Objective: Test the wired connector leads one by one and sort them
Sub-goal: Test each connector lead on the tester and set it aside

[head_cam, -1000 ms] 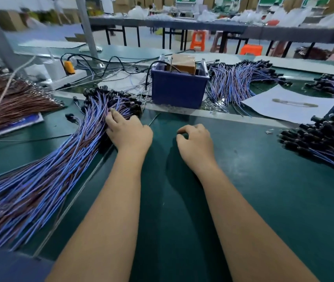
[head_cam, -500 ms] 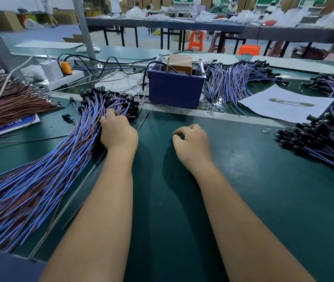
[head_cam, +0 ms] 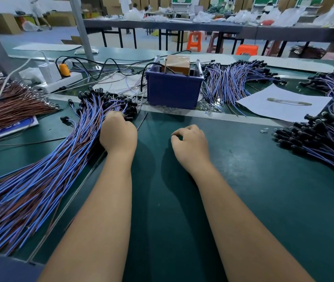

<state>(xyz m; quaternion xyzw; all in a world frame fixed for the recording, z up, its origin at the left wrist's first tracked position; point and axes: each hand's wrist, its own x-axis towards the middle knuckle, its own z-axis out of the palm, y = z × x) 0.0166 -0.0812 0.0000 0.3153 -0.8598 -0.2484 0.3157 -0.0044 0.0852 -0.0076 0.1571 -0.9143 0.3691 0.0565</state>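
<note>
Head view, leads: large fanned pile of thin blue-and-brown wired leads with black moulded connector ends (head_cam: 45,176) lies on the left of the dark green bench (head_cam: 263,200), connectors pointing away from the person.
Head view, left hand: left hand (head_cam: 118,133) sits on the connector end of that pile, fingers curled down among the black connectors; whether the grip has closed on one lead cannot be told.
Head view, right hand: right hand (head_cam: 189,143) rests on bare bench, fingers loosely curled, holding nothing.
Head view, other piles: similar blue leads lie at right (head_cam: 325,143) and behind the blue plastic bin (head_cam: 173,91); a brown wire bundle (head_cam: 9,104) lies far left.
Head view, writing: none legible.
</note>
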